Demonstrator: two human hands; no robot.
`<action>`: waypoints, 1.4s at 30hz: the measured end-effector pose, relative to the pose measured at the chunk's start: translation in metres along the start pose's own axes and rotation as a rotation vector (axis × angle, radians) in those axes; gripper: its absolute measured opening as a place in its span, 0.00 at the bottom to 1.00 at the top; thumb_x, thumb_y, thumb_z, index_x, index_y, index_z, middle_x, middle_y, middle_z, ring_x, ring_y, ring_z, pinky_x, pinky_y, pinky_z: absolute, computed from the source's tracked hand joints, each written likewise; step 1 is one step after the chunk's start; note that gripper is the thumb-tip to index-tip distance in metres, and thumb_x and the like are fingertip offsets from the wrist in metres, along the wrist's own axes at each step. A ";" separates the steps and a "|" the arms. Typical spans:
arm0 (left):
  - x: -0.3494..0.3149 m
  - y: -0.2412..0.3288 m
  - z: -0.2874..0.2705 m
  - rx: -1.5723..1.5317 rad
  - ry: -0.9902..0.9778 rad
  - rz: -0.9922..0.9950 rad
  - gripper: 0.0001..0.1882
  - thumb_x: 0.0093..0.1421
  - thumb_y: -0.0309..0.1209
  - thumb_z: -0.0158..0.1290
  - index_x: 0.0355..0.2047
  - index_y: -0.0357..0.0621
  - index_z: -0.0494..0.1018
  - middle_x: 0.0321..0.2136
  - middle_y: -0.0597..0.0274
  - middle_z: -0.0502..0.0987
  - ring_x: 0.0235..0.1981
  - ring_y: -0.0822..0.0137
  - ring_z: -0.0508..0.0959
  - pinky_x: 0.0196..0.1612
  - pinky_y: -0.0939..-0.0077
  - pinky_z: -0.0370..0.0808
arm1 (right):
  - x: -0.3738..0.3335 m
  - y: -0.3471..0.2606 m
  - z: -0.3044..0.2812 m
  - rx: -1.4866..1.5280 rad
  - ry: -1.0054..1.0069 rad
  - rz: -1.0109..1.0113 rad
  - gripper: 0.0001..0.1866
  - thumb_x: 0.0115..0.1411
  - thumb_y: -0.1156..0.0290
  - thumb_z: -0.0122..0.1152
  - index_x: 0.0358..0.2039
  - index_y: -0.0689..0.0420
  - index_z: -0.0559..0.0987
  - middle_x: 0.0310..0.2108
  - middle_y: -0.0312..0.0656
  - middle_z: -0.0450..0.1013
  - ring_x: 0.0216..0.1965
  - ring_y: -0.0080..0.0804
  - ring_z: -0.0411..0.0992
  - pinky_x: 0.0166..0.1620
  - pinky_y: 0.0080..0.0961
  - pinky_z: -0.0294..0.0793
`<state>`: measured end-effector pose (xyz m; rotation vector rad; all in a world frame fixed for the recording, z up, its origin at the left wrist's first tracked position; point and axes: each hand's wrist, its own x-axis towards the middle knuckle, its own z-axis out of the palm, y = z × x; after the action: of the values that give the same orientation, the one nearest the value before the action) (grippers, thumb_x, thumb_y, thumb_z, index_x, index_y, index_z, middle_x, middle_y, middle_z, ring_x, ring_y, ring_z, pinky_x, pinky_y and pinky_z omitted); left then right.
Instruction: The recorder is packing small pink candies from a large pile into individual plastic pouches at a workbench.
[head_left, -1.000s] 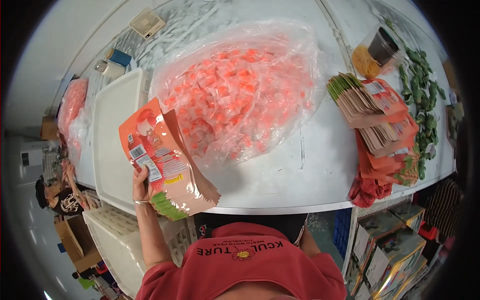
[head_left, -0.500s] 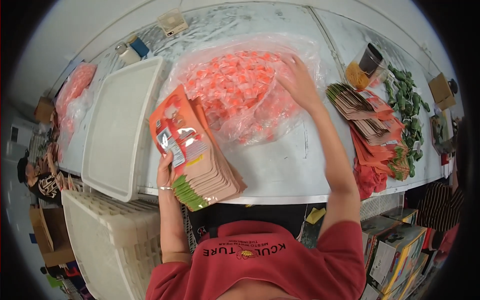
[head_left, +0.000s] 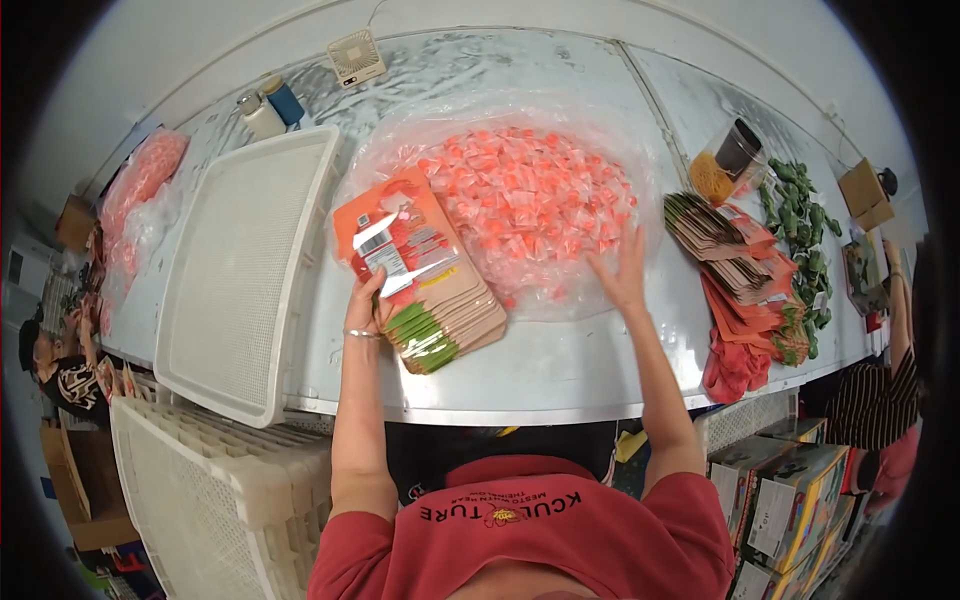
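My left hand [head_left: 368,298] grips a fanned stack of flat orange-and-red printed pouches [head_left: 440,268] with green lower corners, thumb on top. The stack is tilted and overlaps the near left part of a large clear plastic bag [head_left: 385,150]. Spread wide open on the table, the bag holds a heap of small clear packets [head_left: 530,190] with orange-pink contents. At the bag's right near edge is my right hand [head_left: 626,275], fingers apart and nothing visible in it. Whether it touches the film is hard to tell.
Left of the bag lies a white mesh tray [head_left: 235,280]; stacked crates [head_left: 200,480] stand below. To the right are more pouches [head_left: 740,265], a red cloth [head_left: 738,370], green bundles [head_left: 805,250] and a rubber-band tub [head_left: 712,178]. A fan [head_left: 356,58] and bottles [head_left: 282,100] stand behind. People work at both sides.
My right hand has come back toward me from over the far right of the bag, and the film there lies lower, baring more packets. My left hand keeps the pouches, now flatter.
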<state>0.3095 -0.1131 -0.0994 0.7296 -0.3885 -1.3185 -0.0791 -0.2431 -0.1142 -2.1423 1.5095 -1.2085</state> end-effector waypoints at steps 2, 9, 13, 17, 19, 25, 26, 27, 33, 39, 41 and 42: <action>0.020 -0.007 0.004 0.000 -0.040 0.001 0.22 0.57 0.23 0.50 0.52 0.37 0.61 0.45 0.52 0.71 0.46 0.57 0.73 0.51 0.60 0.72 | 0.007 -0.018 0.015 -0.226 -0.088 0.087 0.48 0.45 0.45 0.62 0.63 0.45 0.52 0.64 0.56 0.39 0.64 0.58 0.38 0.58 0.59 0.43; 0.107 -0.044 0.014 -0.056 -0.126 -0.054 0.21 0.56 0.24 0.51 0.50 0.35 0.61 0.44 0.52 0.72 0.44 0.59 0.74 0.49 0.64 0.73 | 0.065 0.027 0.030 -0.509 -0.148 0.122 0.49 0.42 0.36 0.58 0.63 0.36 0.51 0.65 0.51 0.39 0.63 0.61 0.36 0.54 0.68 0.40; 0.152 -0.050 0.018 0.017 -0.117 -0.074 0.22 0.55 0.23 0.52 0.50 0.34 0.61 0.43 0.54 0.72 0.43 0.60 0.75 0.47 0.65 0.73 | 0.099 0.042 0.035 -0.535 -0.134 0.133 0.49 0.42 0.36 0.58 0.63 0.34 0.51 0.65 0.51 0.39 0.64 0.58 0.37 0.53 0.69 0.43; 0.142 -0.049 0.034 0.009 -0.146 -0.012 0.20 0.56 0.23 0.51 0.50 0.36 0.62 0.43 0.53 0.73 0.42 0.61 0.75 0.46 0.64 0.74 | 0.089 0.068 0.032 -0.494 -0.115 0.082 0.49 0.44 0.38 0.58 0.64 0.40 0.49 0.65 0.51 0.39 0.63 0.57 0.42 0.53 0.66 0.46; 0.111 -0.044 0.034 0.024 -0.037 -0.022 0.20 0.56 0.24 0.51 0.49 0.36 0.63 0.43 0.54 0.73 0.41 0.62 0.76 0.46 0.66 0.75 | 0.073 0.079 0.025 -0.446 -0.082 -0.025 0.49 0.45 0.40 0.58 0.64 0.42 0.48 0.65 0.52 0.39 0.63 0.57 0.43 0.53 0.65 0.47; 0.020 -0.003 0.066 0.136 0.033 0.093 0.21 0.54 0.23 0.53 0.49 0.37 0.63 0.41 0.56 0.74 0.41 0.67 0.76 0.45 0.70 0.74 | 0.056 0.014 -0.034 -0.251 -0.087 -0.310 0.28 0.53 0.64 0.59 0.54 0.58 0.67 0.57 0.54 0.58 0.57 0.48 0.59 0.54 0.39 0.61; 0.008 -0.001 0.067 0.133 -0.032 0.084 0.21 0.54 0.23 0.53 0.49 0.37 0.63 0.42 0.56 0.74 0.41 0.66 0.76 0.46 0.69 0.74 | 0.052 -0.007 -0.040 -0.245 -0.099 -0.309 0.28 0.53 0.64 0.59 0.54 0.58 0.67 0.57 0.54 0.58 0.57 0.48 0.59 0.54 0.39 0.61; -0.001 0.002 0.070 0.130 -0.106 0.075 0.21 0.54 0.23 0.53 0.49 0.36 0.63 0.42 0.55 0.74 0.41 0.66 0.76 0.46 0.69 0.74 | 0.050 -0.034 -0.041 0.042 -0.148 -0.231 0.23 0.54 0.68 0.58 0.51 0.59 0.69 0.56 0.52 0.60 0.55 0.43 0.61 0.52 0.34 0.63; -0.033 -0.027 0.088 -0.204 -0.237 -0.041 0.25 0.54 0.21 0.52 0.52 0.34 0.59 0.46 0.51 0.71 0.48 0.59 0.72 0.52 0.64 0.70 | 0.012 -0.127 0.022 1.159 -0.733 0.182 0.23 0.59 0.68 0.54 0.54 0.59 0.66 0.53 0.40 0.64 0.51 0.29 0.64 0.52 0.22 0.66; -0.064 -0.029 0.083 -0.270 -0.254 -0.062 0.22 0.58 0.26 0.49 0.53 0.36 0.59 0.49 0.53 0.69 0.50 0.61 0.70 0.56 0.63 0.66 | -0.008 -0.124 0.062 1.356 -0.462 0.507 0.20 0.62 0.61 0.46 0.49 0.60 0.70 0.45 0.37 0.69 0.45 0.23 0.67 0.49 0.21 0.65; -0.067 -0.031 0.089 -0.284 -0.275 -0.047 0.21 0.59 0.27 0.48 0.53 0.36 0.60 0.48 0.53 0.70 0.50 0.60 0.71 0.56 0.63 0.66 | -0.006 -0.119 0.071 1.314 -0.412 0.269 0.20 0.62 0.59 0.46 0.48 0.60 0.71 0.44 0.37 0.69 0.44 0.23 0.66 0.48 0.20 0.64; -0.068 -0.031 0.093 -0.257 -0.267 -0.038 0.21 0.59 0.27 0.48 0.52 0.36 0.61 0.48 0.53 0.70 0.50 0.61 0.71 0.56 0.63 0.66 | -0.005 -0.116 0.076 1.288 -0.387 0.147 0.21 0.62 0.57 0.45 0.47 0.60 0.71 0.44 0.36 0.69 0.44 0.23 0.66 0.48 0.20 0.64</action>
<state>0.2115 -0.0738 -0.0434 0.3484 -0.4095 -1.4747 0.0535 -0.2071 -0.0919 -1.2161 0.4177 -1.1152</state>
